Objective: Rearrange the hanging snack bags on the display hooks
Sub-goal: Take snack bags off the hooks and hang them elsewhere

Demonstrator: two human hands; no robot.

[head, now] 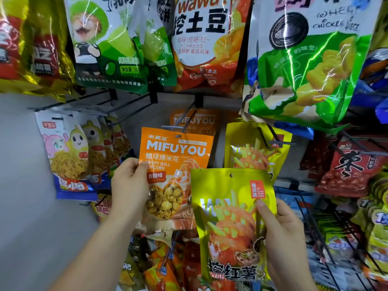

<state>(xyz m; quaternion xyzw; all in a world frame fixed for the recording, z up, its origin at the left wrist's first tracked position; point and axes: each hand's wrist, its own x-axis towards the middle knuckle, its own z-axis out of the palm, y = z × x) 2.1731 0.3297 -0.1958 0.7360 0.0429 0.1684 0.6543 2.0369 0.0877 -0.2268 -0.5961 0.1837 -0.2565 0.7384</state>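
- My left hand (130, 185) grips the orange MIFUYOU popcorn bag (178, 162) by its left edge, thumb curled over the front and fingers behind it.
- My right hand (281, 234) pinches the yellow sweet-potato bag (226, 208) at its right edge, thumb pressed on the front just under the red label.
- The orange bag is upright and raised towards the middle hook (174, 127). Its hang hole sits right at the hook's tip, and I cannot tell whether it is threaded on.
- The yellow bag is held lower and to the right, tilted slightly, its lower-left part in front of the orange bag's bottom corner. Its round hole at the top is free of any hook.
- A second MIFUYOU bag (201, 120) hangs further back on that same hook.
- A matching yellow bag (252, 152) hangs on the next hook to the right, behind the one I hold.
- Left of my hands, a row of noodle snack bags (67, 158) hangs against the grey wall (19, 185).
- Above hang a green pea bag (100, 45), a wawa potato bag (207, 45) and a green chicken-piece bag (304, 68).
- Red bags (352, 166) hang at the far right.
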